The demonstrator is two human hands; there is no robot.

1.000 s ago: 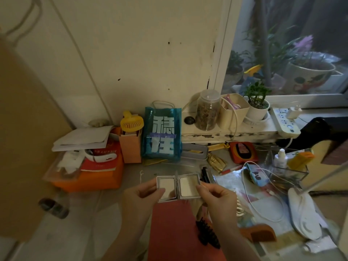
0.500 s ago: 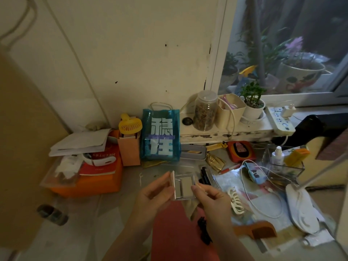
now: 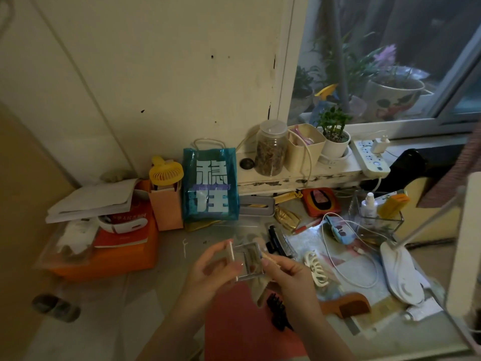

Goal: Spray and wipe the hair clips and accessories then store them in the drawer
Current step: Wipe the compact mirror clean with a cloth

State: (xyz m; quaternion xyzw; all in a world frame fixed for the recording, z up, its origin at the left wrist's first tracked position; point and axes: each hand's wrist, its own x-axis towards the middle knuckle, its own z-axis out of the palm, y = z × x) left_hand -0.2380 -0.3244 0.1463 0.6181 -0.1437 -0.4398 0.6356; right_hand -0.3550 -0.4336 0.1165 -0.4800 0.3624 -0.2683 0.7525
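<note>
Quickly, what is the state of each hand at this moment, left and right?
Left hand: grips the left edge of the small folding mirror.
Right hand: pinches the mirror's right edge, with what looks like a cloth.

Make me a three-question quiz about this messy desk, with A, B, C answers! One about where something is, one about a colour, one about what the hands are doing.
1. Where is the small potted plant?
A. On the ledge by the window
B. On the red mat
C. Inside the blue bag

2. What colour is the little fan?
A. Green
B. Yellow
C. Purple

3. What are the hands doing?
A. Resting flat on the desk
B. Both holding the folding mirror
C. Pulling a cable

Answers:
1 A: its white pot stands on the ledge beside the beige tub.
2 B: its round grille is yellow.
3 B: the left hand and right hand grip the folding mirror from either side.
</note>
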